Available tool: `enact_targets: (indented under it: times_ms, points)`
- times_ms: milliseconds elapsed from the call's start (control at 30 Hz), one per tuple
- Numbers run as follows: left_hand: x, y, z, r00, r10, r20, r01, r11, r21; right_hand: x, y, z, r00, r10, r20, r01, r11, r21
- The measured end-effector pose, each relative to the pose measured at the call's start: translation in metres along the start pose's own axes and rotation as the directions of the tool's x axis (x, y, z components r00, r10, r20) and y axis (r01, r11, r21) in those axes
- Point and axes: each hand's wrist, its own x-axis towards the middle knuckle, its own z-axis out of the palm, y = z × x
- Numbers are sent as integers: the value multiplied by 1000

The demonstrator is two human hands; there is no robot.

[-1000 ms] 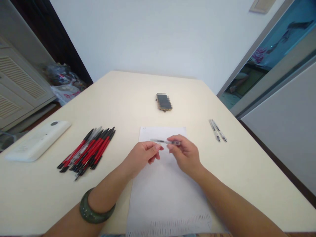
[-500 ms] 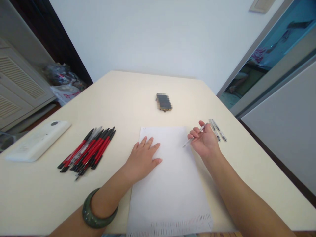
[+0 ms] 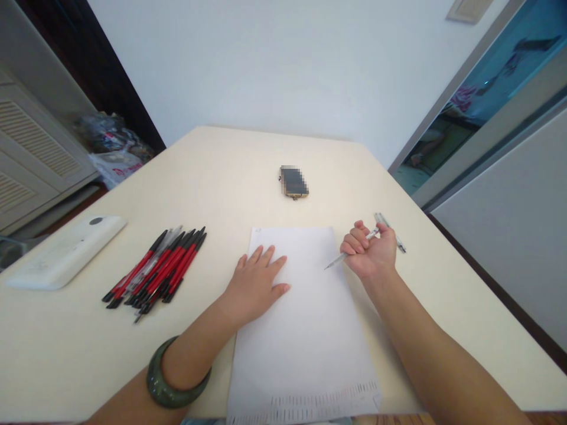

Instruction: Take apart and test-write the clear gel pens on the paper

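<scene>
Two hands work over a white paper sheet [image 3: 305,319] on the worktop [image 3: 230,177]: the left hand [image 3: 257,283] lies flat and open on its upper left part. The right hand [image 3: 371,251], curled into a fist at the sheet's right edge, grips a clear pen [image 3: 349,252] whose long axis slants down-left, tip just over the paper and pointing toward the left hand. More clear pens [image 3: 396,239] lie just behind that fist.

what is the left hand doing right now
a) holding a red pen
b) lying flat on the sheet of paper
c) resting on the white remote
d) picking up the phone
b: the left hand lies palm down, fingers spread, on the sheet of paper, while the right hand grips a clear pen with its tip over the paper's right edge.
</scene>
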Motion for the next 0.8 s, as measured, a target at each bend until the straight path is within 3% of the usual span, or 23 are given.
enact_targets:
  times_ms: [233, 367, 467, 567, 667, 733, 800]
  points:
    - [-1, 1, -1, 1000, 5, -29, -5, 1000, -5, 4, 6, 2, 999, -20, -42, 15, 995, -100]
    - [-1, 1, -1, 999, 6, -51, -6, 1000, -11, 17, 17, 0, 988, -5, -153, -19, 988, -155]
    - [0, 1, -2, 997, -4, -77, 3, 1000, -3, 29, 30, 2, 977, 118, -179, -151, 971, -183]
    - [2, -1, -2, 995, -20, -96, 21, 1000, 2, 39, 45, 12, 969, 239, -68, -248, 915, -319]
    - [4, -3, -1, 995, -46, -83, 45, 999, -10, 50, 64, 30, 976, 208, 60, -144, 830, -538]
    - [5, -4, 1, 996, -51, -77, 50, 999, -20, 59, 79, 40, 993, 11, 115, 76, 692, -718]
    - [5, -5, 2, 996, -50, -75, 48, 998, -26, 67, 93, 46, 984, -112, 136, 176, 617, -767]
